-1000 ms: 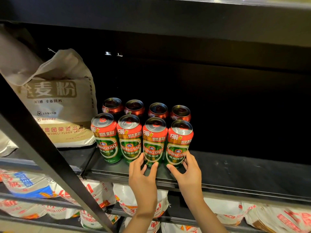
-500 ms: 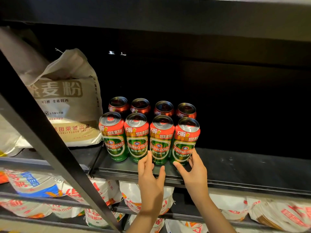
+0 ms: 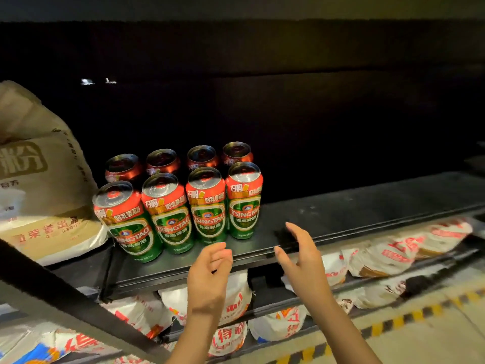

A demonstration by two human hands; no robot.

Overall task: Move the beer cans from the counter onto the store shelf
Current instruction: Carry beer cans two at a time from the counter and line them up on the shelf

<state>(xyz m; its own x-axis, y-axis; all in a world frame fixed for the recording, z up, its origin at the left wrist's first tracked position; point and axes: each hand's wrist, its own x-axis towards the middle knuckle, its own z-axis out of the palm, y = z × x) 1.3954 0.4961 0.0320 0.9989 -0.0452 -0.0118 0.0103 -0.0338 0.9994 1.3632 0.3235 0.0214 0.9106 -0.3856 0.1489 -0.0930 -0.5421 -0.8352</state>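
- Both hands empty rn: left hand (image 3: 208, 271) loosely curled, right hand (image 3: 301, 254) fingers spread, neither touching anything.
- Beer cans (image 3: 181, 203) standing in 2 rows of 4 on shelf (image 3: 354, 214), just ahead-left of both hands.
- I'm treating this batch as placed; going for the next cans.
- Aiming for bare shelf ahead of right hand, keeping rows flush w/o bumping the front row.

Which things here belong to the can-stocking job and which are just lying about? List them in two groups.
Part of the job:
- beer cans, eight in two rows of four
- shelf they stand on
- left hand and right hand, both empty, off the cans

Just lying about:
- flour sack left of the cans
- bags on the lower shelves
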